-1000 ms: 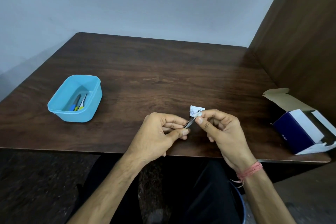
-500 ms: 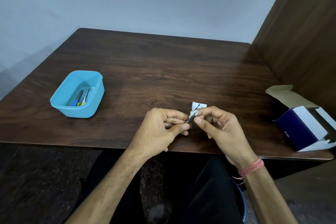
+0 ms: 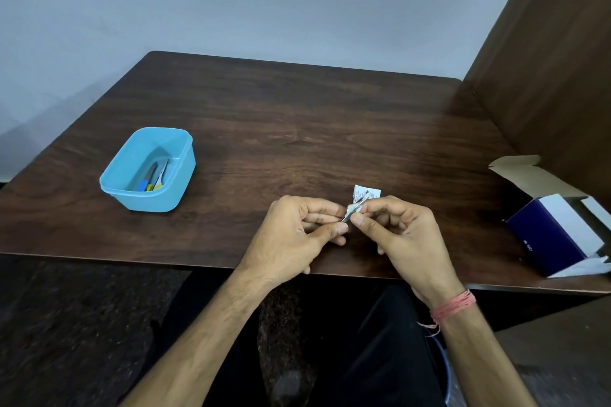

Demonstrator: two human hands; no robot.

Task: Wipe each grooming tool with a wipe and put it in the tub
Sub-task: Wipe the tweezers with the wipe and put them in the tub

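Observation:
Near the table's front edge, my left hand (image 3: 302,228) pinches the lower end of a thin metal grooming tool (image 3: 347,215). My right hand (image 3: 401,231) pinches a small white wipe (image 3: 353,207) around the tool's upper part. Just behind my fingers a torn white wipe packet (image 3: 366,192) lies on the table. The light blue tub (image 3: 148,168) stands at the left with several tools (image 3: 155,177) in it, some with blue and yellow handles.
The dark wooden table (image 3: 297,129) ends just under my wrists. An open blue and white cardboard box (image 3: 562,228) sits at the right edge. A brown wooden panel (image 3: 545,76) rises along the right side.
Both hands keep their hold on the tool and the wipe, with only small shifts. The view has tilted, so the table and tub sit slightly higher in frame.

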